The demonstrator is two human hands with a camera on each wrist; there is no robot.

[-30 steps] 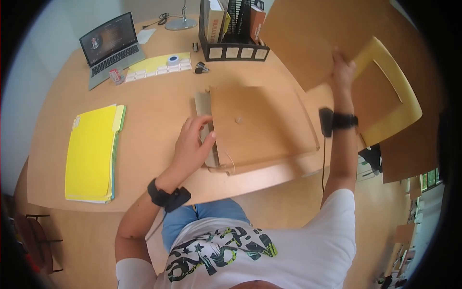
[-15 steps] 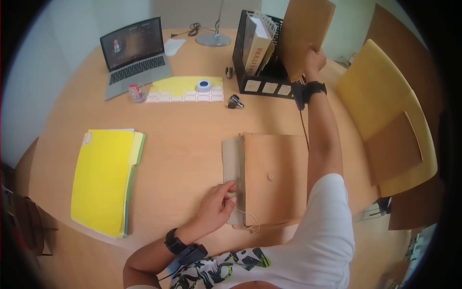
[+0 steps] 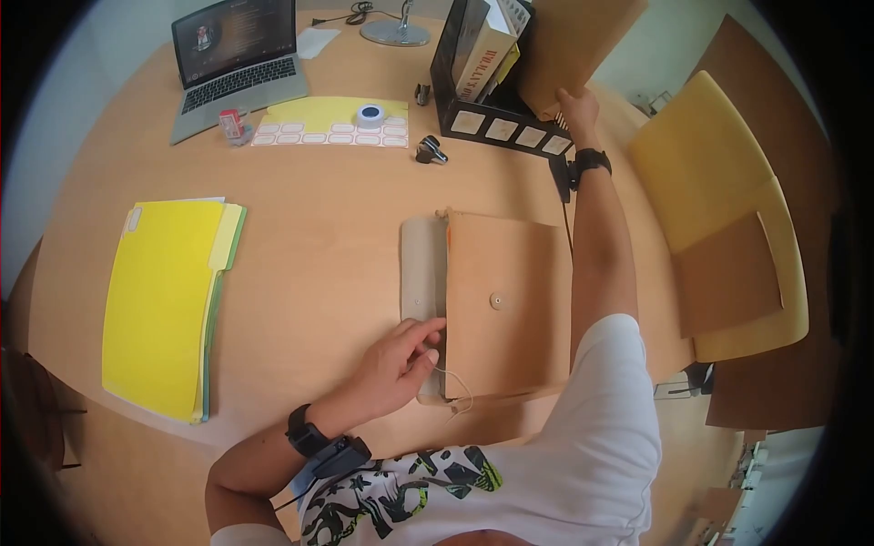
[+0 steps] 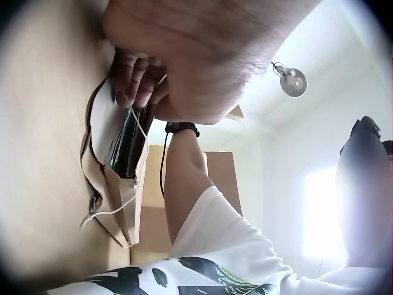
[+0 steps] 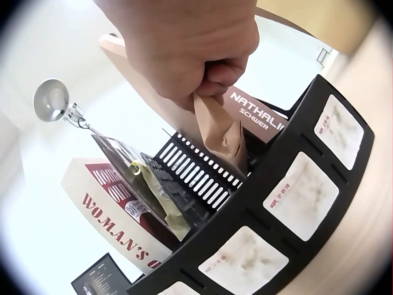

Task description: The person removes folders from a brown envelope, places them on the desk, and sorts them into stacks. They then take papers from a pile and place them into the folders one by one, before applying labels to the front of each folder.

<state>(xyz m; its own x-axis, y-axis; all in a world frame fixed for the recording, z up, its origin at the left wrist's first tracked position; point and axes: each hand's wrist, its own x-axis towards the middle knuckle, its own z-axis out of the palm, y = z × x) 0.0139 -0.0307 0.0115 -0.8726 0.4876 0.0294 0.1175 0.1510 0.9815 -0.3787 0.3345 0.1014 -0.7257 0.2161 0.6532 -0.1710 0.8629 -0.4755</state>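
Observation:
My right hand (image 3: 581, 116) grips the lower near edge of a brown paper envelope (image 3: 575, 45). In the right wrist view the envelope's folded corner (image 5: 218, 132) sits low between the dividers of a black desk file organizer (image 3: 501, 130), beside a brown book. A second brown envelope (image 3: 510, 259), with a round button, lies on the table. Its grey flap (image 3: 421, 264) is folded out to the left. My left hand (image 3: 391, 364) rests at its mouth, fingertips touching the edge. The left wrist view shows papers (image 4: 126, 150) inside and a loose string (image 4: 110, 212).
Yellow folders (image 3: 164, 305) lie at the left. Behind are a laptop (image 3: 238, 68), a label sheet (image 3: 328, 135) with a tape roll (image 3: 370, 115), a black stapler-like tool (image 3: 431, 150) and a lamp base (image 3: 394, 34). A yellow chair (image 3: 719, 164) stands at the right.
My right hand has carried the brown envelope from over the chair side to the organizer and lowered it into a slot. My left hand has stayed at the other envelope's mouth.

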